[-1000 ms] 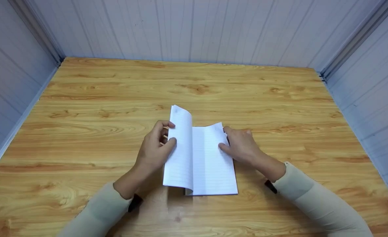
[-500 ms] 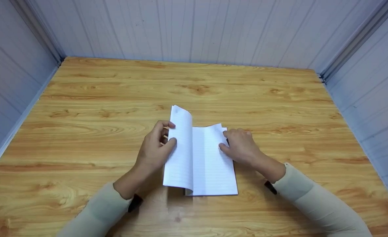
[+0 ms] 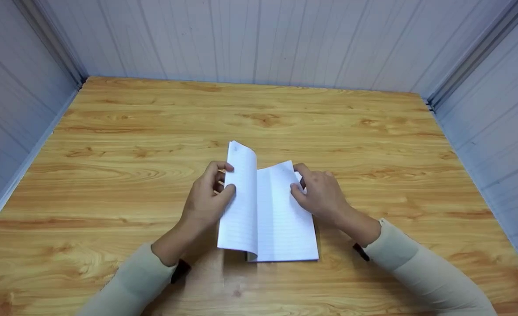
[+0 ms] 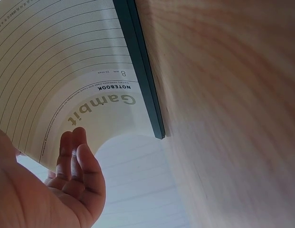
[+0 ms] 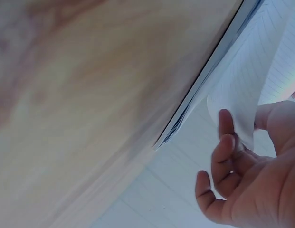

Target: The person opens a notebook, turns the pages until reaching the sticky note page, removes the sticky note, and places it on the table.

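An open notebook (image 3: 285, 228) with white lined pages lies before me on the table. My left hand (image 3: 206, 197) grips its left-hand pages (image 3: 240, 202), which stand raised and curve over from the spine. In the left wrist view, the cream cover (image 4: 97, 97) reads "Gambit NOTEBOOK" beside a dark green spine (image 4: 140, 61). My right hand (image 3: 322, 193) pinches a lifted page (image 5: 240, 80) near its upper right edge, thumb on top and fingers beneath. Other right-hand pages stay lower, under the lifted one.
The wood-grain table (image 3: 131, 127) extends around the notebook. Pale panelled walls (image 3: 259, 39) enclose it at the back and both sides. A small dark object (image 3: 180, 271) shows at the left cuff, and a similar dark piece (image 3: 361, 252) at the right one.
My right fingers have shifted on the upper right edge. A page there now lifts higher and bends leftward, baring part of the sheet under it. The left hand holds still.
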Motion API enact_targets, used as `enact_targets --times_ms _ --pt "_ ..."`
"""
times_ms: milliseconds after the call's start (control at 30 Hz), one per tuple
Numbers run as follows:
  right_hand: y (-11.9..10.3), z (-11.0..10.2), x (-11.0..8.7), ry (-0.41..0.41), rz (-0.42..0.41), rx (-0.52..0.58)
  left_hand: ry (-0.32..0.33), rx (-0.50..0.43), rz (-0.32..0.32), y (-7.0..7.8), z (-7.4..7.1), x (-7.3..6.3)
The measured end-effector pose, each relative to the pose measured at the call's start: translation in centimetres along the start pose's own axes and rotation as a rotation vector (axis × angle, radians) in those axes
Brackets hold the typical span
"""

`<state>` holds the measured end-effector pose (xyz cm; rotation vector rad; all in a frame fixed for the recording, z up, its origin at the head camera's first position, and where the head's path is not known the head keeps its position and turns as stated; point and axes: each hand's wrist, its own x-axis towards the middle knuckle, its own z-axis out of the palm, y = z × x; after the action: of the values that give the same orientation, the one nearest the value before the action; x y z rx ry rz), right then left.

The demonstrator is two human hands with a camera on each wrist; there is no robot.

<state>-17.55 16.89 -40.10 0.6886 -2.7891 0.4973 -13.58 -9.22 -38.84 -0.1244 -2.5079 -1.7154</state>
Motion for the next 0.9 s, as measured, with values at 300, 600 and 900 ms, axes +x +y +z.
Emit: enact_targets --times_ms 300,600,900 --pt "-0.18 -0.09 0.06 0.092 -0.141 0.187 -0.003 0.013 -0.008 0.05 -0.02 -0.06" --pt "-0.42 0.1 -0.19 0.123 -0.315 0.15 -0.005 0.006 -0.013 0.06 -0.07 -0.09" --pt "-0.37 0.63 -0.09 0.051 -0.511 0.084 -0.005 0.007 -0.012 0.12 -0.04 -0.13"
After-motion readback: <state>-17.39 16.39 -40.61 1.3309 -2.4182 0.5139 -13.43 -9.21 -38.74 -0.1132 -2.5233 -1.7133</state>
